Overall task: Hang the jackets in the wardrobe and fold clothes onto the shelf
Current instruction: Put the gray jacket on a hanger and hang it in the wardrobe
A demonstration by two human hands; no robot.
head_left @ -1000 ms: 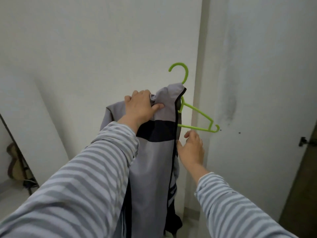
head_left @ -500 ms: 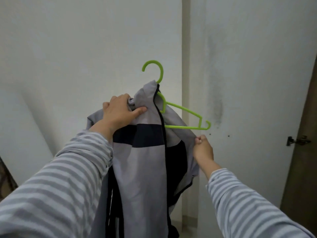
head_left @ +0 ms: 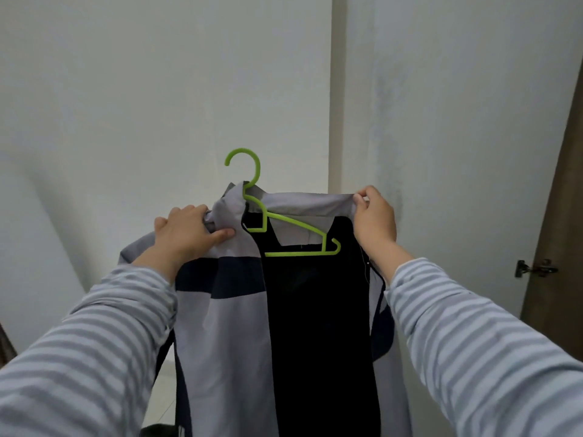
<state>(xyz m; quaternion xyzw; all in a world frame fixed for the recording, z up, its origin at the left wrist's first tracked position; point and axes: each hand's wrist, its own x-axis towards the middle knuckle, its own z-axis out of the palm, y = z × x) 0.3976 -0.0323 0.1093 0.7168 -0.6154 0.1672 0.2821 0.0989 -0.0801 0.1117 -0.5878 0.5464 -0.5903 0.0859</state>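
A grey jacket (head_left: 233, 326) with a navy band and dark lining hangs in front of me, spread open. A lime green hanger (head_left: 277, 225) sits inside it, its hook rising above the collar and its right arm showing against the lining. My left hand (head_left: 186, 236) grips the bunched left shoulder of the jacket. My right hand (head_left: 373, 220) pinches the collar edge at the upper right and holds it stretched out level. The hanger's left arm is hidden under the fabric.
White walls meet at a corner (head_left: 337, 121) straight ahead. A brown door (head_left: 561, 247) with a metal hinge (head_left: 533, 268) stands at the right edge. Something dark shows at the lower left edge (head_left: 4, 345).
My right hand has risen from the jacket's lower front edge to the collar and pulled it out to the right, opening the jacket over the hanger. The left hand has kept its grip.
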